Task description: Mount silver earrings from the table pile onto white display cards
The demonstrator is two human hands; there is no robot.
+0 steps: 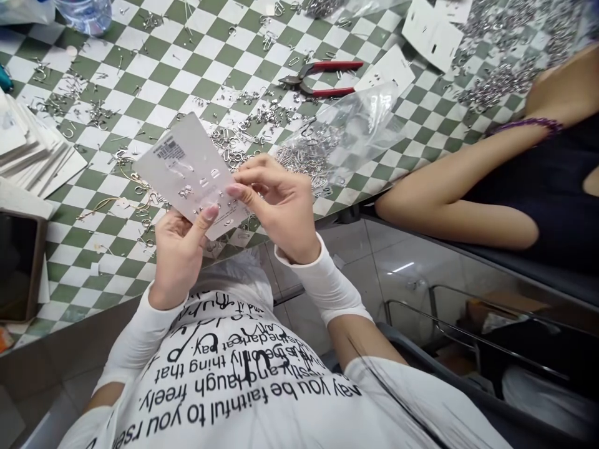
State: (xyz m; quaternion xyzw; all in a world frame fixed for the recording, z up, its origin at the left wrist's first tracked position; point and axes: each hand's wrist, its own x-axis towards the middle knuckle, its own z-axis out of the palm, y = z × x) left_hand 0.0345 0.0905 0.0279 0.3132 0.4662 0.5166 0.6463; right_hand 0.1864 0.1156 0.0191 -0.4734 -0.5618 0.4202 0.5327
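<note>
A white earring card with a printed barcode and several small metal pieces on it is held tilted above the table's near edge. My left hand grips its lower left edge, thumb on the face and fingers behind. At the card's right edge, my right hand pinches with thumb and forefinger; whether a small piece is between them I cannot make out. Beyond the card lie loose metal findings and a clear plastic bag of metal rings and hooks.
Red-handled pliers lie on the checkered tablecloth. A stack of cards and a dark phone are at the left. At the right, another person's arm rests along the table edge. More cards lie at the back.
</note>
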